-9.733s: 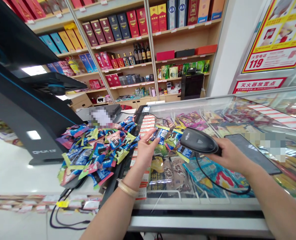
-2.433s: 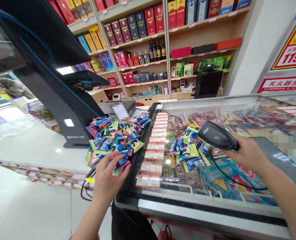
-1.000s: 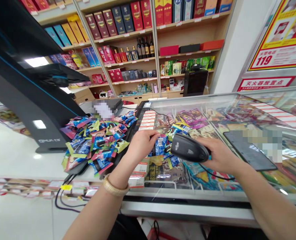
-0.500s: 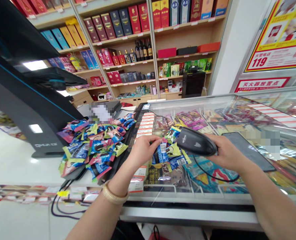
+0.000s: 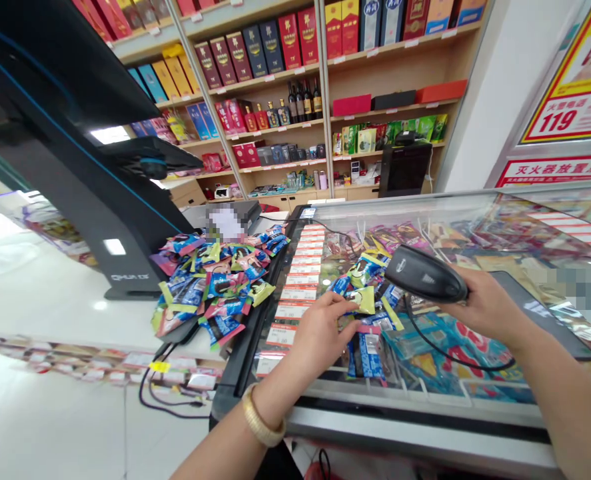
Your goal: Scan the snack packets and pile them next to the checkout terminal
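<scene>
My right hand [image 5: 490, 303] grips a black barcode scanner [image 5: 428, 275], its head over a small heap of snack packets on the glass-topped display case [image 5: 425, 400]. At the heap's left side, my left hand [image 5: 322, 330] has its thumb and fingers apart, with fingertips at a yellow-green packet [image 5: 364, 300]. Just below its thumb a blue-and-pink packet [image 5: 366, 355] lies flat on the glass. From the scanner a black cable [image 5: 435, 350] curves down and right. A gold bracelet [image 5: 262, 417] circles my left wrist.
A larger pile of similar packets [image 5: 220, 280] lies on the white counter to the left, beside a dark terminal stand [image 5: 100, 193]. Price labels [image 5: 300, 293] line the glass edge. A dark flat tablet [image 5: 540, 313] rests behind my right hand. Stocked shelves [image 5: 275, 73] stand beyond.
My left hand has gone from pinching a blue packet to spread fingers; a blue packet now lies nearer the front. The view has swung left. My right hand still holds the scanner.
</scene>
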A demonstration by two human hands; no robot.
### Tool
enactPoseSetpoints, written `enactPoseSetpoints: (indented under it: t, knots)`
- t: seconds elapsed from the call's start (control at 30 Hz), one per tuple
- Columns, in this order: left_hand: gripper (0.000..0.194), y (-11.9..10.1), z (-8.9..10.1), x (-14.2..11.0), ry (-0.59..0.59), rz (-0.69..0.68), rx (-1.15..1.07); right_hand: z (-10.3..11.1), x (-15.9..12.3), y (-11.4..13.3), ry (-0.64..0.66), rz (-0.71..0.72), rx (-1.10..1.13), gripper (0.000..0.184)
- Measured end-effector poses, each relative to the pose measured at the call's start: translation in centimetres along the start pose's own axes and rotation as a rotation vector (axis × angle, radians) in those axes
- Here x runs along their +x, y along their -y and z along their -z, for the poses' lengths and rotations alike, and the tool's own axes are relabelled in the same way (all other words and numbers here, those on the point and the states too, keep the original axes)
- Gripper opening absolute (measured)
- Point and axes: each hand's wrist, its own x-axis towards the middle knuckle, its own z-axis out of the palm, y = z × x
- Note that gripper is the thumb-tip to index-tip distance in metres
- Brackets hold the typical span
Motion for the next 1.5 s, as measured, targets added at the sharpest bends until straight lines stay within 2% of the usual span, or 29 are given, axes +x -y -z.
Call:
enactPoseSetpoints:
  t: [0.13, 0.27, 0.37, 0.47, 0.67, 0.77, 0.9, 1.0, 1.1, 1.17, 1.23, 1.3, 1.4, 1.5]
  knots:
    - [0.025, 2.0, 4.0, -2.5, -0.228, -0.091, 0.173, -0.5, -0.5, -1.1, -0.023, 0.014, -0.012, 0.025]
    - [0.025, 6.1, 9.2, -6.6, -0.419, -0.003, 0.544, -1.0, -0.9, -2.0, -0.024, 0.043, -0.007, 0.026]
    - [0.024, 8.9, 11.7, -9.6, -0.429, 0.051, 0.725, -1.3, -1.1, -2.3, -0.022, 0.051, -0.012, 0.029]
    - [0.028, 10.4, 12.7, -11.4, -0.394, 0.071, 0.797, -1.6, -1.2, -2.5, 0.005, 0.039, -0.009, 0.032]
    - [0.025, 10.9, 12.3, -11.5, -0.385, -0.017, 0.795, -1.8, -0.6, -1.5, 0.013, 0.023, 0.045, 0.029]
    - [0.029, 10.7, 12.4, -11.3, -0.404, 0.036, 0.685, -1.6, -0.2, -0.8, 0.027, 0.004, 0.069, 0.026]
    - [0.033, 9.6, 13.0, -10.8, -0.478, 0.292, 0.274, -1.4, 0.0, -0.4, 0.043, -0.025, 0.085, 0.026]
    - [0.039, 8.1, 13.1, -9.7, -0.608, 0.501, -0.148, -1.2, -0.1, -0.2, 0.066, -0.019, 0.098, 0.023]
    - [0.041, 6.4, 12.2, -7.7, -0.686, 0.561, -0.494, -1.1, 0.0, 0.2, 0.061, -0.018, 0.117, 0.022]
    - [0.040, 5.3, 11.2, -5.9, -0.657, 0.498, -0.624, -1.0, 0.0, 0.5, 0.047, -0.011, 0.143, 0.023]
    - [0.041, 4.4, 9.8, -4.1, -0.616, 0.397, -0.625, -0.9, 0.1, 0.8, 0.042, 0.007, 0.161, 0.025]
    - [0.034, 3.6, 8.2, -2.3, -0.589, 0.263, -0.506, -0.9, 0.2, 0.9, 0.049, 0.026, 0.158, 0.026]
    - [0.011, 2.3, 6.1, 0.0, -0.549, -0.015, -0.268, -0.9, 0.2, 1.0, 0.064, 0.058, 0.153, 0.026]
    - [0.009, 1.1, 4.6, 1.5, -0.495, -0.253, -0.068, -0.9, 0.2, 1.3, 0.048, 0.093, 0.189, 0.028]
